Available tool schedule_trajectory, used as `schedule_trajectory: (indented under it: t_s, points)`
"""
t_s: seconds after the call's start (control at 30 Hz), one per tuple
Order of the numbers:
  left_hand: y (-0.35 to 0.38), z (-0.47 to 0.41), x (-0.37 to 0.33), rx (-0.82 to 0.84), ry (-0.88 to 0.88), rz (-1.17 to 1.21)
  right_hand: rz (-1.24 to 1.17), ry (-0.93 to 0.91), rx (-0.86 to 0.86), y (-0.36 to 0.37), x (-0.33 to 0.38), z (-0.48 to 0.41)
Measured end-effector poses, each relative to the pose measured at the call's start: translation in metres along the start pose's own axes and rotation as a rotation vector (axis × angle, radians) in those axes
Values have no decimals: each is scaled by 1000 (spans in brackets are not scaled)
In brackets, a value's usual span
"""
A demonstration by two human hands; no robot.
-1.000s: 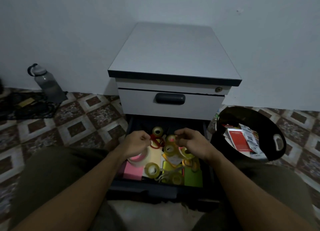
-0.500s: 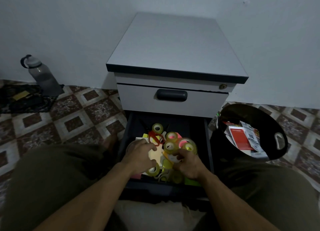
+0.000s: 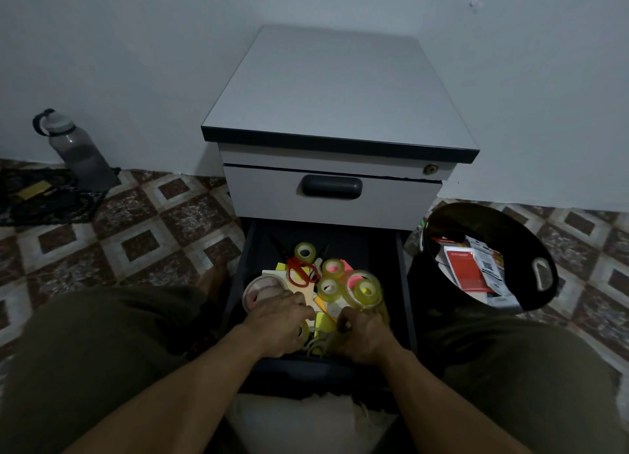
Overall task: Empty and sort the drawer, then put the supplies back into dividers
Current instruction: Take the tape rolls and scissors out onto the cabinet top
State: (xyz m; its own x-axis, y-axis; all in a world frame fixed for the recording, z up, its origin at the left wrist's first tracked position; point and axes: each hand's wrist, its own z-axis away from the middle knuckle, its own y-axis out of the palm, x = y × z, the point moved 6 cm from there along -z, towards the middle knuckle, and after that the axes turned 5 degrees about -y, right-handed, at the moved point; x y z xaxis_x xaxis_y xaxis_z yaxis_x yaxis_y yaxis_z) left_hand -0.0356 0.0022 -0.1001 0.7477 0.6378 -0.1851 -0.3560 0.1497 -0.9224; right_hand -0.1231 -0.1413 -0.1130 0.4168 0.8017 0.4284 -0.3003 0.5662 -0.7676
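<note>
At lower centre of the frame, the dark open bottom drawer [image 3: 404, 283] holds yellowish clear tape rolls [image 3: 329, 287] and red-handled scissors [image 3: 300, 273], with the left hand [image 3: 276, 320] and right hand [image 3: 365, 334] curled into the pile, what they grip impossible to tell.

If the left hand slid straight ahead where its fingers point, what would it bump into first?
Probably the clear tape roll just beyond the left hand, in the middle of the drawer, though depth is hard to judge.
</note>
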Motion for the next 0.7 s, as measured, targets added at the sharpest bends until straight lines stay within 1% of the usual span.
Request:
schedule_trajectory:
  t_s: [0.17, 0.37, 0.47, 0.57, 0.63, 0.7]
  points:
    - [3, 0, 0, 8, 19, -4, 44, -20, -1, 2, 3, -3]
    - [2, 0, 8, -28, 2, 170, 65, -25, -55, -3, 6, 1]
    - [-5, 1, 12, -96, -27, 263, -7, -28, -106, -11, 8, 3]
    - [-25, 4, 21, -220, -69, 376, -101, -54, -178, -28, 15, 7]
    - [-44, 8, 26, -260, -84, 486, -152, -112, -262, -48, 28, 14]
    - [-72, 15, 29, -319, -95, 549, -146, -196, -342, -73, 45, 24]
